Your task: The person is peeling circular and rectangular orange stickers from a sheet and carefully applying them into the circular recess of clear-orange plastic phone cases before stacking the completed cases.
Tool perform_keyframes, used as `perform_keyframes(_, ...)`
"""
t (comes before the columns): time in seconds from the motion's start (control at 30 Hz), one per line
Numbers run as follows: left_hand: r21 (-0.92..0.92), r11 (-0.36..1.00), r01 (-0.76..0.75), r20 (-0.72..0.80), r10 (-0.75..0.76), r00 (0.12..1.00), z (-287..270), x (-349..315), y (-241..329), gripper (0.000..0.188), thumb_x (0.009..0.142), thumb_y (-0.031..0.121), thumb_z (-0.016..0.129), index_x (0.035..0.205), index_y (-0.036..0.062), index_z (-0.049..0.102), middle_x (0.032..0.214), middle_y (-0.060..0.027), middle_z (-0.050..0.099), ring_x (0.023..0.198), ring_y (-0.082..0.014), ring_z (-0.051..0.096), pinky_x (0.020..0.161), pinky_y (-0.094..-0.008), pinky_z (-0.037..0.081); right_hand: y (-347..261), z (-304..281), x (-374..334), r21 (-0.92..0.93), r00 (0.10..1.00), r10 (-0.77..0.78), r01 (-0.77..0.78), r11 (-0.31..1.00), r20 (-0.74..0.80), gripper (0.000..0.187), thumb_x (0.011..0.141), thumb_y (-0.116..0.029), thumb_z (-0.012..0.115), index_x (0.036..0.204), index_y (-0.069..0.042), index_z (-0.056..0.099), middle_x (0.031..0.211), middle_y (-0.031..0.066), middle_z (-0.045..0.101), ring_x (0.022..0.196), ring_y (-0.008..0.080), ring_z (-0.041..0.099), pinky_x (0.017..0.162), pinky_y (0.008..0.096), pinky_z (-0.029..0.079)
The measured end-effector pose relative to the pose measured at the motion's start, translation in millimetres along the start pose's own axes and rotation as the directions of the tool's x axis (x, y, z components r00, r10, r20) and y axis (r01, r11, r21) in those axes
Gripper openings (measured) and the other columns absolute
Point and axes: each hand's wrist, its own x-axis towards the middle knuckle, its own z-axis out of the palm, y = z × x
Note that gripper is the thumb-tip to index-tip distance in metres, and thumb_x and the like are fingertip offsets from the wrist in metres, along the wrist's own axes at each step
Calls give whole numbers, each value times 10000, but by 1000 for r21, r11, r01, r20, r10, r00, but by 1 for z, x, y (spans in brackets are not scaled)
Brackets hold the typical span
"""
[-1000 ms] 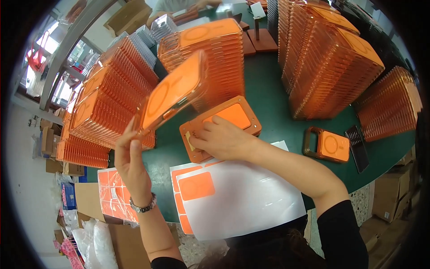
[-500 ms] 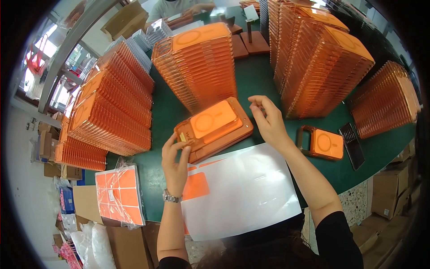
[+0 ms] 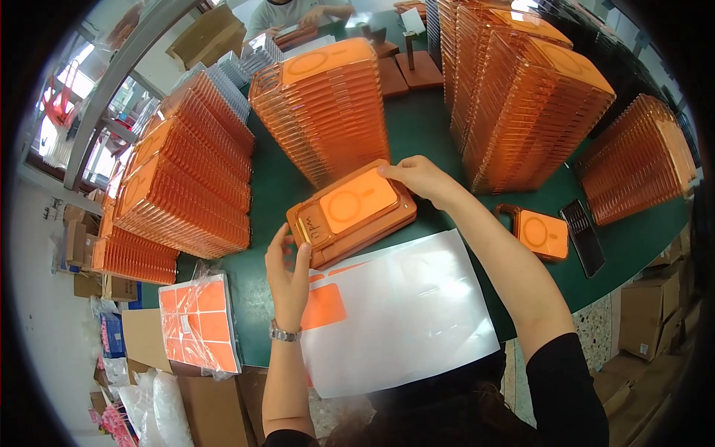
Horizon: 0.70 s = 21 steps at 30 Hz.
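Before me on the green table lies a brown block [image 3: 365, 235], tilted to the right-hand far side. A translucent orange phone case [image 3: 316, 232] sits in its top, bearing a bright orange panel with a ring mark [image 3: 356, 203]. My right hand [image 3: 418, 179] grips the far right corner of the case, thumb on top and the other fingers partly hidden. At the near left corner, my left hand [image 3: 287, 272] touches the block with thumb and fingers apart. Under the near edge lies a silvery sheet [image 3: 402, 320] with an orange sticker [image 3: 325, 305] showing.
Tall stacks of orange cases stand left [image 3: 182, 197], ahead [image 3: 324, 112] and right [image 3: 529, 112], with another stack [image 3: 637, 160] farther right. Nearby lie one case [image 3: 542, 235], a black phone [image 3: 582, 238] and bagged orange sticker sheets [image 3: 197, 320]. Across the table sits another person [image 3: 287, 15].
My right hand has come in from the right onto the case's corner. The case now sits flatter in the block. My left fingers have drawn back from its top to the block's corner.
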Motion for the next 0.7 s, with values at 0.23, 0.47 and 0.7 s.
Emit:
perform_keyframes(0.23, -327, 871, 368, 304, -271, 913, -10, 16, 7, 743, 985, 145, 666, 1597, 57, 255, 832, 4, 572, 744, -76, 535, 730, -223, 480, 4, 0, 1, 78, 999, 38, -39, 996, 10, 420, 910, -472, 724, 871, -63, 639, 820, 59, 618, 752, 154, 547, 673, 297, 414)
perform_keyframes(0.47, -99, 951, 294, 306, -252, 918, -20, 22, -7, 692, 977, 194, 677, 1584, 107, 356, 899, 1, 559, 844, -87, 497, 744, -215, 428, -1, -9, -9, -175, 969, -240, 246, 953, 57, 681, 832, -493, 803, 1285, -8, 648, 886, 62, 582, 915, 216, 556, 885, 330, 444)
perform_keyframes(0.7, 201, 978, -49, 264, -6, 964, -18, 25, -29, 695, 930, 309, 735, 1538, 130, 450, 1317, -142, 492, 1235, -281, 448, 1087, -388, 343, -15, -18, -22, -576, 913, -339, 407, 708, 228, 897, 715, -532, 874, 1469, -168, 552, 1210, 146, 498, 1230, 308, 427, 1072, 387, 384)
